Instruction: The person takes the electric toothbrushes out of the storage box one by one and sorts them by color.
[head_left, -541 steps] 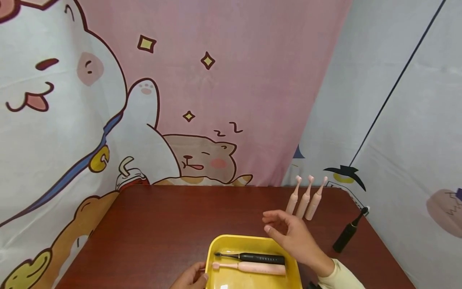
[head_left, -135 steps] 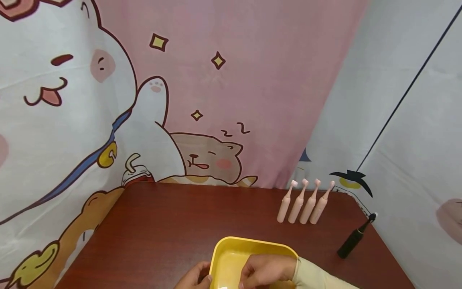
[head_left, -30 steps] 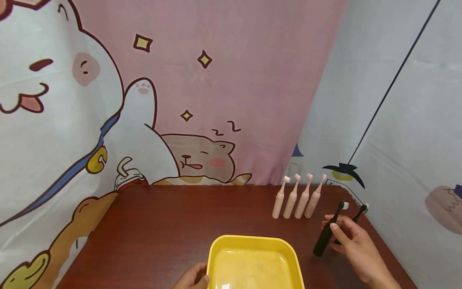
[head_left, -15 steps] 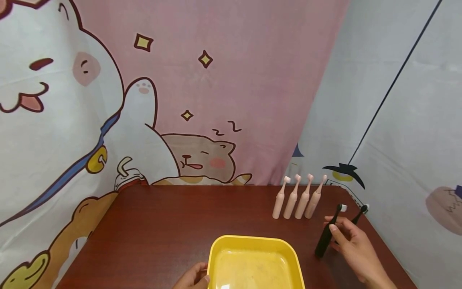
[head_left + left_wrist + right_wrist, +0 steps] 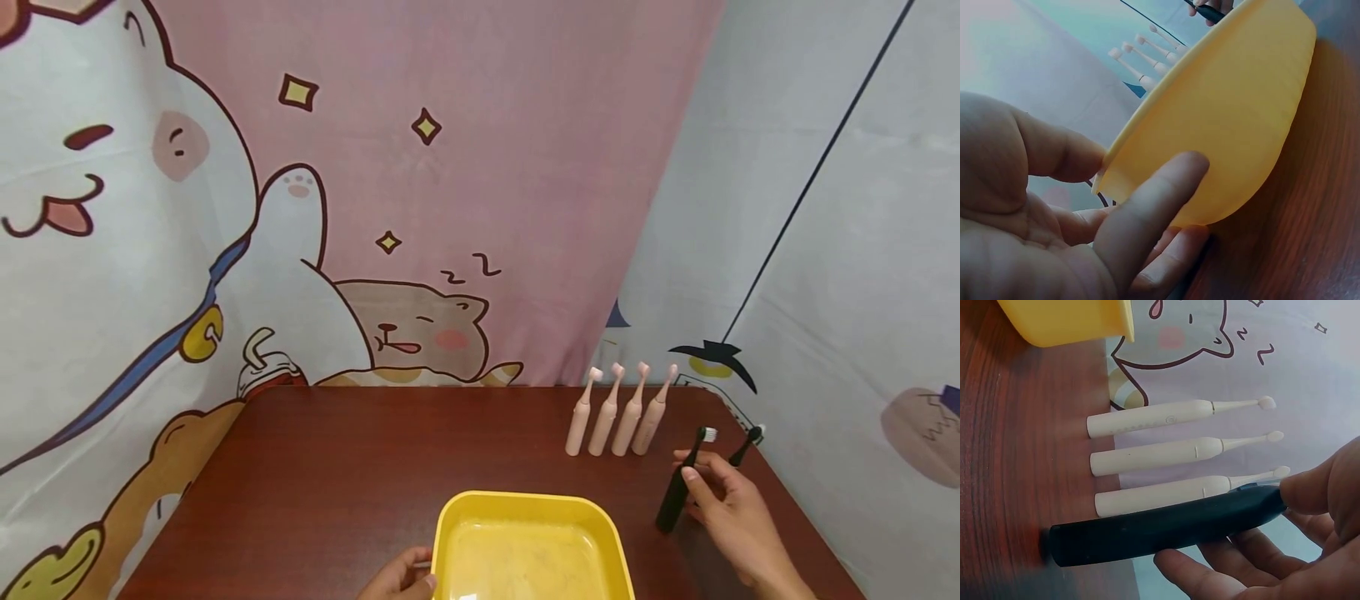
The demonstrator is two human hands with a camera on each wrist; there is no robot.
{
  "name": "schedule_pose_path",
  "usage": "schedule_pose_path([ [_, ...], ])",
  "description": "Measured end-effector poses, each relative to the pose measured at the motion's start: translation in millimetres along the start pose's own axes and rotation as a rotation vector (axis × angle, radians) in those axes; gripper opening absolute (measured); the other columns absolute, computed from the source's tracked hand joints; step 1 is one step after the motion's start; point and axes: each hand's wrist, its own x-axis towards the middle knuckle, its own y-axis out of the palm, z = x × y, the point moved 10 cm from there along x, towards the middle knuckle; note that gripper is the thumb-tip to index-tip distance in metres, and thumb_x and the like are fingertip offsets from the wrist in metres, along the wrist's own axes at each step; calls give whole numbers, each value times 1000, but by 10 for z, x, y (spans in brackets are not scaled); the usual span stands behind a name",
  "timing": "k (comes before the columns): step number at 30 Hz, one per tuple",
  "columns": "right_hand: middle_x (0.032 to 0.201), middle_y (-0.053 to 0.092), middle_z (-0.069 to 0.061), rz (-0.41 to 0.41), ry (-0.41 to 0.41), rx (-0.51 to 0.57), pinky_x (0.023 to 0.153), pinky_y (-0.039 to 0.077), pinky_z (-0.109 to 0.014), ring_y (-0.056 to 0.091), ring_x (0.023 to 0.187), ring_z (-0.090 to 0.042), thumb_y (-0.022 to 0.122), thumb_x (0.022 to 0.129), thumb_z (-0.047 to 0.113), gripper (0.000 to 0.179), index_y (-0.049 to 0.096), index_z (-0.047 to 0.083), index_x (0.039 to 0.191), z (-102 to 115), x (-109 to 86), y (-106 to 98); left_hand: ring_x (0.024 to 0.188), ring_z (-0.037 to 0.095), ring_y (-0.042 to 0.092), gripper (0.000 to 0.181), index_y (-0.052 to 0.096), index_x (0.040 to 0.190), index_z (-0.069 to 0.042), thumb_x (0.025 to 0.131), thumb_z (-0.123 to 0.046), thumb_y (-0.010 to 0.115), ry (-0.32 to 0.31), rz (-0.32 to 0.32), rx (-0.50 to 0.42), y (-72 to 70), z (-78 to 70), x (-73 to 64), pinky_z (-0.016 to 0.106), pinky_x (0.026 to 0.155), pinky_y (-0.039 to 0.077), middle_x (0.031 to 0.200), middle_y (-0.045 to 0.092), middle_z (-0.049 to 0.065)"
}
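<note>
My right hand (image 5: 738, 517) pinches a black electric toothbrush (image 5: 675, 496) by the upper handle, thumb on one side and fingers on the other. It is upright, slightly tilted, brush head up. In the right wrist view the base of the black toothbrush (image 5: 1116, 537) is right at the tabletop. Behind this hand stands a second black electric toothbrush (image 5: 745, 450), mostly hidden. My left hand (image 5: 401, 577) holds the left side of a yellow tray (image 5: 525, 497). The left wrist view shows the thumb at the rim and fingers against the outer wall of the tray (image 5: 1241, 94).
Several pale pink electric toothbrushes (image 5: 577, 427) stand upright in a row at the back right of the dark red table (image 5: 315, 483). A cartoon-printed cloth (image 5: 525, 167) hangs behind the table and along its right side.
Eighteen seconds ago a black and a pink toothbrush lay in the tray; now neither does, and the pink row has grown by one. Lately the right hand has lowered the black toothbrush slightly.
</note>
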Motion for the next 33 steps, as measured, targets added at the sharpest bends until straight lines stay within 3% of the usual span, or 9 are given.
schedule_pose_path([
  [4, 136, 55, -16, -29, -10, -20, 78, 60, -41, 55, 102, 7, 45, 105, 37, 41, 52, 15, 139, 6, 13, -12, 87, 23, 67, 53, 34, 136, 17, 99, -14, 54, -2, -7, -6, -2, 9, 1, 34, 76, 58, 107, 64, 17],
  [13, 135, 55, -18, -76, -17, -60, 75, 60, -38, 61, 112, -28, 47, 105, 34, 38, 54, 16, 138, -3, 25, -8, 91, 25, 67, 56, 33, 139, 16, 99, -17, 54, -1, 20, -46, 21, 11, 2, 36, 79, 58, 112, 63, 18],
  [16, 135, 56, -19, -98, -11, -88, 72, 60, -38, 60, 113, -33, 47, 105, 33, 37, 55, 18, 138, -6, 34, -11, 91, 25, 67, 56, 33, 139, 16, 98, -17, 54, -4, 20, -46, 15, 20, 5, 36, 79, 58, 111, 64, 18],
  [18, 133, 57, -18, -116, -10, -104, 71, 60, -35, 61, 112, -32, 47, 105, 35, 37, 55, 19, 138, 1, 41, -24, 90, 24, 68, 55, 34, 138, 15, 98, -17, 54, -3, 17, -45, 13, 27, 7, 35, 78, 58, 109, 64, 17],
  [25, 118, 68, -13, -236, -37, -230, 57, 50, -25, 67, 79, -13, 50, 103, 38, 34, 60, 25, 133, 46, 70, -148, 87, 23, 68, 54, 35, 138, 15, 98, -16, 56, -17, 3, -35, 19, 49, 12, 35, 76, 58, 105, 65, 16],
  [29, 108, 73, -9, -281, -40, -309, 62, 47, -31, 67, 85, -19, 53, 102, 37, 32, 63, 24, 130, 70, 49, -159, 89, 23, 68, 56, 33, 139, 16, 99, -17, 55, -12, 23, -52, 20, 56, 18, 34, 77, 58, 107, 65, 16],
  [33, 113, 73, -12, -318, -69, -341, 72, 46, -44, 68, 100, -31, 54, 102, 35, 32, 65, 19, 128, 127, 32, -164, 91, 22, 67, 59, 29, 139, 18, 100, -18, 54, 12, 57, -56, 25, 24, 26, 32, 77, 58, 110, 64, 16],
])
